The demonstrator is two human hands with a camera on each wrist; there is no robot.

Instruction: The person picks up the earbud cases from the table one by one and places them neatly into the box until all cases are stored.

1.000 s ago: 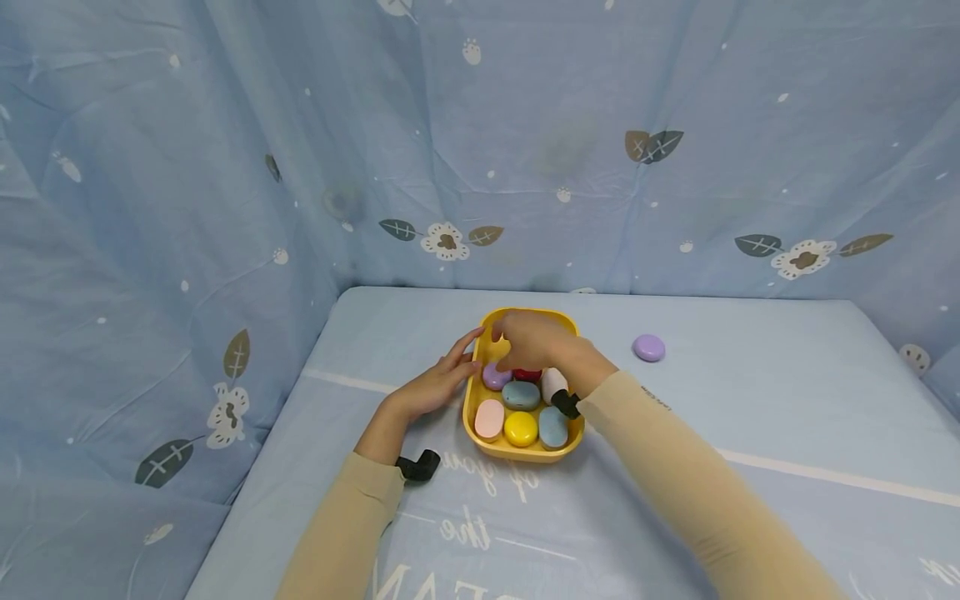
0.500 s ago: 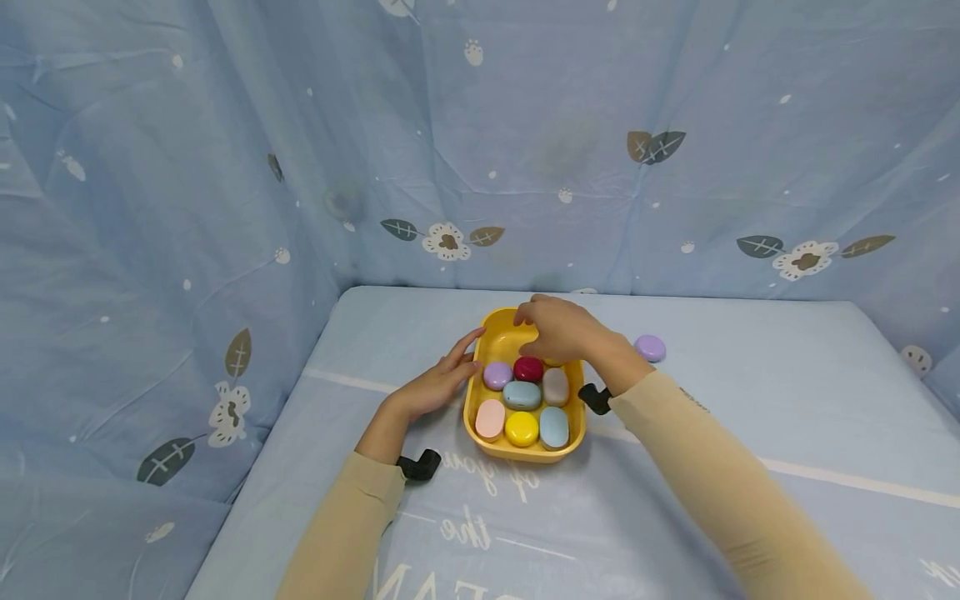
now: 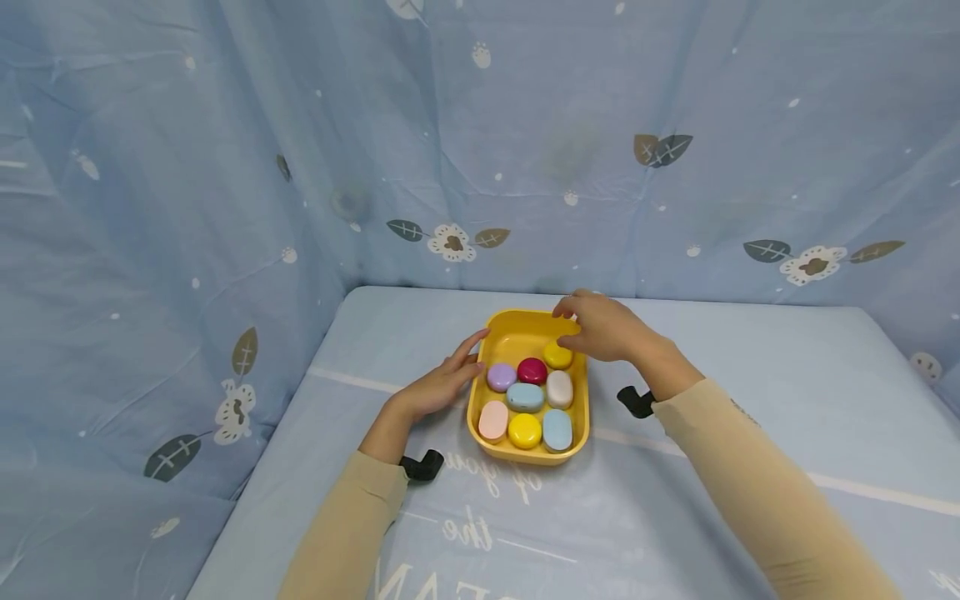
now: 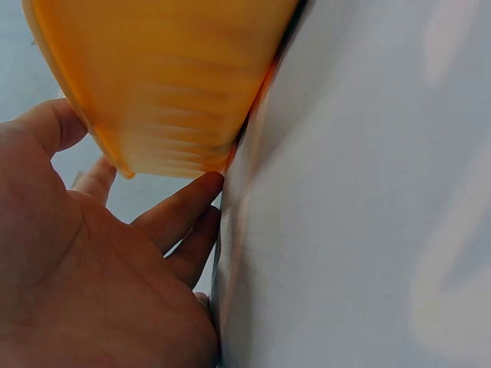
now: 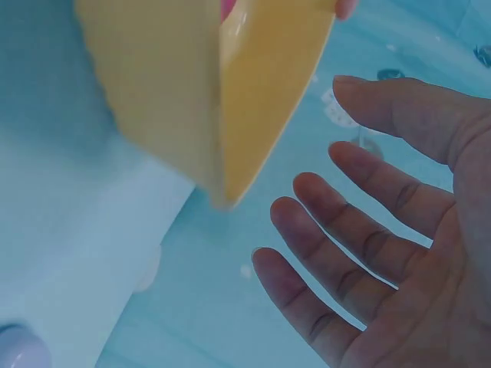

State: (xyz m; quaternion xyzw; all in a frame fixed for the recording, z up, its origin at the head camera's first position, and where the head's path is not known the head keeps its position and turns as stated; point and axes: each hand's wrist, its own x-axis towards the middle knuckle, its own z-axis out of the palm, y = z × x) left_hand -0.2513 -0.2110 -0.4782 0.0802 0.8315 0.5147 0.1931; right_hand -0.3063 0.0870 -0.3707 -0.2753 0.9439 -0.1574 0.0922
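Observation:
A yellow rounded-corner container (image 3: 516,335) holds several small smooth pieces. Toward me lie a pink oval (image 3: 493,421), a yellow disc (image 3: 525,431) and a light blue oval (image 3: 557,430). Behind them are a blue oval (image 3: 526,397), a whitish oval (image 3: 559,389), a purple disc (image 3: 502,377), a dark red disc (image 3: 532,371) and another yellow disc (image 3: 557,355). My left hand (image 3: 438,385) rests its extended fingers against the container's left side, fingertips at the rim. Over the back right rim hovers my right hand (image 3: 603,327), fingers spread and holding nothing.
In the right wrist view a pale purple disc (image 5: 21,351) lies on the table; my right hand and forearm hide it in the head view. A blue patterned cloth (image 3: 562,150) hangs right behind the table's back edge (image 3: 420,288).
My right hand has moved right, from over the container's inside to its right rim, uncovering the far yellow disc. The purple disc on the table is now covered from above. My left hand stays.

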